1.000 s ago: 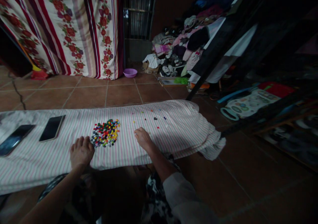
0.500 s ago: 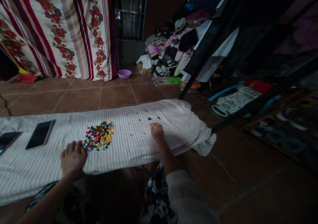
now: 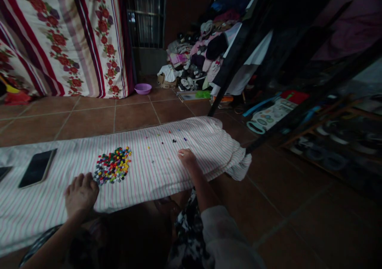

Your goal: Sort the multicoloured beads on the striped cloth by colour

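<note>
A heap of small colourful beads (image 3: 113, 165) lies on a striped cloth (image 3: 143, 185). My left hand (image 3: 81, 193) rests palm down on the cloth at the near left of the heap, its fingers slightly bent and the thumb side near the closest beads. To the right, my right hand (image 3: 187, 157) is pinched just above the cloth; a tiny white bead shows at its fingertips. Beyond it, single beads are spread out, among them a black cluster (image 3: 174, 141), a dark blue cluster (image 3: 185, 139) and a yellow bead (image 3: 149, 147).
A phone (image 3: 38, 168) lies on the cloth at the left, with part of another dark device (image 3: 4, 172) at the frame edge. Past the cloth are a purple basin (image 3: 143, 88), a heap of clothes (image 3: 203, 50) and a slanted dark post (image 3: 225, 88).
The view has turned a little to the right. My right hand has drawn slightly away from the black beads, and white now shows at its fingertips. My left hand stays beside the heap.
</note>
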`<state>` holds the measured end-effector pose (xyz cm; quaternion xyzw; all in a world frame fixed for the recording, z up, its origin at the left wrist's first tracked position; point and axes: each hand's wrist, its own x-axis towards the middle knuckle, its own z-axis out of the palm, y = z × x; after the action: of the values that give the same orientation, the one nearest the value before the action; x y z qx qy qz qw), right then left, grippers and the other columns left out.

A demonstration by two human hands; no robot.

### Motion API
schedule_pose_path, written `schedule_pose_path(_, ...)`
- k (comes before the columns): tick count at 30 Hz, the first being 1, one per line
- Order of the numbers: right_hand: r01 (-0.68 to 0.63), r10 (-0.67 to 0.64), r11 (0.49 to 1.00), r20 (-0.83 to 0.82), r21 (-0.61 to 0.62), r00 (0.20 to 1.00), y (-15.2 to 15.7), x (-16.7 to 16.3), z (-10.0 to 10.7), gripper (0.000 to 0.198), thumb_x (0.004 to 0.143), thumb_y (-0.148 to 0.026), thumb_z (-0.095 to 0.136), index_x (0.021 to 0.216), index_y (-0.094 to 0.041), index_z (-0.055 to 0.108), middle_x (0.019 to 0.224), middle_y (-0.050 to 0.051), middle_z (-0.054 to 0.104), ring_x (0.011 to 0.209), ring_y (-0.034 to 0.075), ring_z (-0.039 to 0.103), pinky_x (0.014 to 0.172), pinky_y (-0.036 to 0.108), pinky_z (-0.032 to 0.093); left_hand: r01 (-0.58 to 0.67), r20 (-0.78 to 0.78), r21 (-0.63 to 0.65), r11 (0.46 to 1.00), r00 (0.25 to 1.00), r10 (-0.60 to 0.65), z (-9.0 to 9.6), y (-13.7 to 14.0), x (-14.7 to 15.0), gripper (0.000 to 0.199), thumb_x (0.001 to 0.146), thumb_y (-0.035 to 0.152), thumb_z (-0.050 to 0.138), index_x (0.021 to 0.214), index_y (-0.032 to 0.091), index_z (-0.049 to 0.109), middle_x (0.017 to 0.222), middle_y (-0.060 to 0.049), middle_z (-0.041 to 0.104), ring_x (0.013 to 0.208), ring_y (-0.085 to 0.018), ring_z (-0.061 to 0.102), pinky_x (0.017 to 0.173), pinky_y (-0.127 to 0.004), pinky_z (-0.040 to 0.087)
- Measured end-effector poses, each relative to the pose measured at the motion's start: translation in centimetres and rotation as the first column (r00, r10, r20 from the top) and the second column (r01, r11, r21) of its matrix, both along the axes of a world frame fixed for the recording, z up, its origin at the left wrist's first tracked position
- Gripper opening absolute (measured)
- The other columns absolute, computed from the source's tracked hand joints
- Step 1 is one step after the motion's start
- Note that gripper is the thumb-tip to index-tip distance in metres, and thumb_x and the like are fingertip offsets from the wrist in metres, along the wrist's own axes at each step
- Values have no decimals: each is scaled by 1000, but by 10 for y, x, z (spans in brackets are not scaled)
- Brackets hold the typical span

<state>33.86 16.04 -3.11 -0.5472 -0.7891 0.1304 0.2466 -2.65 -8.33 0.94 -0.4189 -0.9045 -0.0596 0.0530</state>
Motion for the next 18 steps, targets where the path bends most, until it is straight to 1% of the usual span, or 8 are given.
schedule_pose_path(3,153,-149,988,-106,30,983,12,5,4,28,87,-14,48,99,-17,74,95,8,71,92,19,61,89,26,45,6,-5,1,1000,1000,-6,-1,-1,-1,55,96,34,20,136,12,53,142,-19,53,133,-31,48,110,-48,37)
schedule_pose_path(6,277,-272,961,-145,17,951,21,10,4,34,85,-12,46,104,-15,74,97,10,70,92,20,61,89,27,46,20,-23,-7,1000,1000,-20,-3,-1,-2,54,96,32,21,135,12,53,141,-19,53,131,-31,50,109,-47,39)
schedule_pose_path(9,296,-293,955,-139,-2,946,24,14,1,37,85,-12,47,110,-15,73,102,11,69,95,20,61,90,28,46,16,-42,-15,1000,999,-17,-5,-1,-3,54,96,32,22,135,13,52,142,-18,53,131,-31,50,108,-47,39)
schedule_pose_path(11,297,-297,955,-112,-19,948,25,13,-1,36,86,-14,47,111,-15,73,104,11,68,96,20,61,89,27,46,11,-44,-19,1000,999,-12,-8,0,-5,54,96,33,22,136,13,52,142,-18,53,132,-31,50,109,-47,38)
schedule_pose_path(15,359,-360,933,-60,-34,931,27,10,-2,29,88,-15,50,103,-18,74,99,9,68,89,18,61,83,25,44,-2,-54,-10,1000,999,1,-17,0,-9,51,95,33,27,134,16,54,142,-16,55,132,-30,50,109,-47,39)
schedule_pose_path(18,404,-404,915,-51,-18,913,27,11,2,27,87,-14,52,100,-18,74,95,9,68,85,18,60,77,25,43,2,-82,-18,1000,997,-4,-17,0,-9,51,95,31,26,135,15,53,143,-16,54,132,-30,50,109,-46,39)
